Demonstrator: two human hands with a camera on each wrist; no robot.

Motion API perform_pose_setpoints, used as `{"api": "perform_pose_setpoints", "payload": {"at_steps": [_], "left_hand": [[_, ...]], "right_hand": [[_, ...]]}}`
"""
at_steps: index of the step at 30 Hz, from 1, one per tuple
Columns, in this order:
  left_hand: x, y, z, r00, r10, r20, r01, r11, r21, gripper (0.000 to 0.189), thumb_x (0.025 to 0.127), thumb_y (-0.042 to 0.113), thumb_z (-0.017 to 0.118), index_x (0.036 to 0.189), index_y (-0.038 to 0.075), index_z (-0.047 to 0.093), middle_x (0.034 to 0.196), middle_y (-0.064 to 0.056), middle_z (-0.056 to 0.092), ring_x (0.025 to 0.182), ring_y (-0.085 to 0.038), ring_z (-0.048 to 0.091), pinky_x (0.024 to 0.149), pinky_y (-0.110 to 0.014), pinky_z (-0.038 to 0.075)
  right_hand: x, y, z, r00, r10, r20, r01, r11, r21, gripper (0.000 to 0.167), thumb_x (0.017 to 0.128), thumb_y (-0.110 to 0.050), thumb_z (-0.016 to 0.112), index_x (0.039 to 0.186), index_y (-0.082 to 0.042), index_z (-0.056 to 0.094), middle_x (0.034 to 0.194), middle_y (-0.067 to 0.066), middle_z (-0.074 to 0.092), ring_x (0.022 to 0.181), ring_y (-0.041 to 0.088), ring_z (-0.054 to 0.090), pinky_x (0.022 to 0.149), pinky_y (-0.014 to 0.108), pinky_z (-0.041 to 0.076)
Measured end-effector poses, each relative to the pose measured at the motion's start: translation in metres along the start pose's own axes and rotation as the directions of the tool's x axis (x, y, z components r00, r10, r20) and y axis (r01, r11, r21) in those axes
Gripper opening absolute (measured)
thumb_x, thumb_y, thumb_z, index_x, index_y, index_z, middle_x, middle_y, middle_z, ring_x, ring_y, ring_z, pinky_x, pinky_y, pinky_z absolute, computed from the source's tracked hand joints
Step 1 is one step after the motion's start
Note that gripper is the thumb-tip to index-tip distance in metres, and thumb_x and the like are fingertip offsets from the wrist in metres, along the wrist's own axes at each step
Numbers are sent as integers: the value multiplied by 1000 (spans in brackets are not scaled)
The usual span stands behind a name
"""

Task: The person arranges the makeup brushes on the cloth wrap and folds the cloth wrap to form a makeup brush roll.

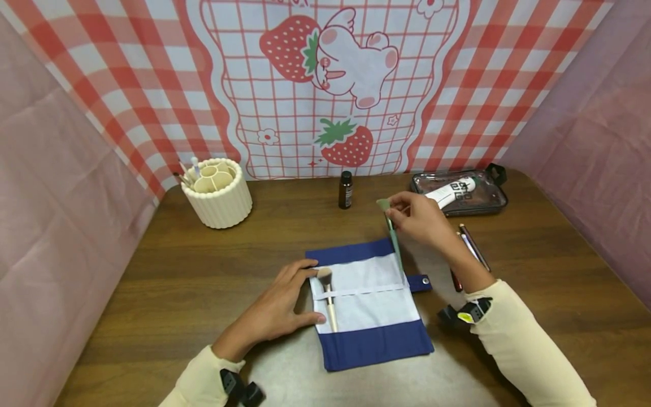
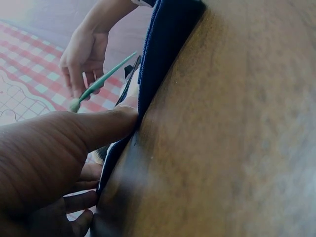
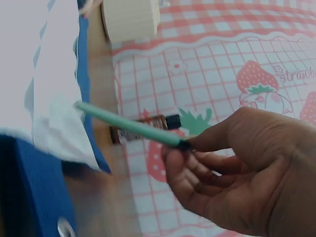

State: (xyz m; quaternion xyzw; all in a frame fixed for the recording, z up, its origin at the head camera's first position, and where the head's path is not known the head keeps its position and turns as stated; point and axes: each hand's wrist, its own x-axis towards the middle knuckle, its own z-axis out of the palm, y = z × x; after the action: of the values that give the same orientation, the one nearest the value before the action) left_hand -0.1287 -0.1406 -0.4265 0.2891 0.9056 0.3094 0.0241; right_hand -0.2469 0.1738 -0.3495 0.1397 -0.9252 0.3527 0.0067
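Note:
My right hand [image 1: 422, 220] pinches a green makeup brush [image 1: 394, 237] near its bristle end, which points away from me. The brush handle [image 3: 128, 127] slants down over the right side of an unfolded brush roll [image 1: 373, 343], white inside with navy bands. A white elastic strip [image 1: 363, 291] crosses the roll. Under its left end lies a makeup brush with a pale handle [image 1: 332, 315]. My left hand [image 1: 277, 305] rests at the roll's left edge, fingers spread, thumb [image 2: 116, 123] on the cloth's border.
A cream ribbed holder [image 1: 218, 206] with several brushes stands back left. A dark bottle [image 1: 345, 191] stands behind the roll. At right are a clear pouch [image 1: 488, 198], a white tube [image 1: 447, 193] and several slim pencils [image 1: 473, 247]. The roll's snap tab [image 1: 420, 282] sticks out rightward.

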Motion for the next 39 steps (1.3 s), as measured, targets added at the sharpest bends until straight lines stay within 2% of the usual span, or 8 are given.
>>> {"api": "perform_pose_setpoints", "payload": {"at_steps": [2,4,8,11,17,25,34,39], "left_hand": [[0,0,0,1000,1,-1,-1,1000,2,85,80,46,84,144,5,48,156,-8,34,144,-27,29,111,-50,36],[0,0,0,1000,1,-2,-1,1000,5,84,79,46,84,144,5,48,156,-8,34,144,-27,29,111,-49,36],[0,0,0,1000,6,-5,-6,1000,10,84,79,46,84,143,4,48,156,-8,35,143,-28,30,111,-50,36],[0,0,0,1000,-5,4,5,1000,9,85,80,47,83,144,6,48,156,-7,34,143,-27,29,112,-49,35],[0,0,0,1000,-17,14,17,1000,3,84,80,49,82,146,9,47,157,-6,34,144,-24,28,112,-48,35],[0,1,0,999,-27,22,28,1000,-5,84,81,49,82,146,9,47,157,-6,33,144,-25,27,112,-48,34],[0,0,-1,999,-39,23,38,999,10,85,81,50,81,147,9,46,157,-5,33,144,-24,27,112,-48,35],[0,-1,0,999,-37,18,37,999,9,85,81,50,81,147,8,46,157,-4,33,144,-24,27,113,-48,34]], "right_hand": [[2,-3,8,1000,3,4,-3,993,115,27,99,-15,63,119,1,64,102,16,70,86,29,69,72,40,58],[4,-6,16,1000,5,12,-8,970,242,26,99,-12,63,120,3,63,103,18,69,84,32,69,70,41,60],[6,-11,34,1000,-20,16,10,892,452,27,99,-4,62,122,9,59,102,23,65,79,38,67,70,46,60],[6,-15,46,999,-35,13,22,839,544,27,99,-1,61,123,10,56,101,24,63,77,38,66,72,48,59],[6,-19,67,998,-5,58,-35,741,671,28,99,0,60,124,9,51,102,21,58,78,28,65,75,46,59],[6,-16,77,992,13,127,-98,714,693,26,100,2,57,124,8,49,99,19,59,77,23,63,71,38,60],[9,-13,78,989,87,120,-147,676,722,28,100,2,57,126,8,49,101,18,59,79,22,63,72,36,60],[10,-11,80,988,110,109,-154,669,727,28,101,0,56,127,7,49,101,17,59,78,21,64,74,39,60]]}}
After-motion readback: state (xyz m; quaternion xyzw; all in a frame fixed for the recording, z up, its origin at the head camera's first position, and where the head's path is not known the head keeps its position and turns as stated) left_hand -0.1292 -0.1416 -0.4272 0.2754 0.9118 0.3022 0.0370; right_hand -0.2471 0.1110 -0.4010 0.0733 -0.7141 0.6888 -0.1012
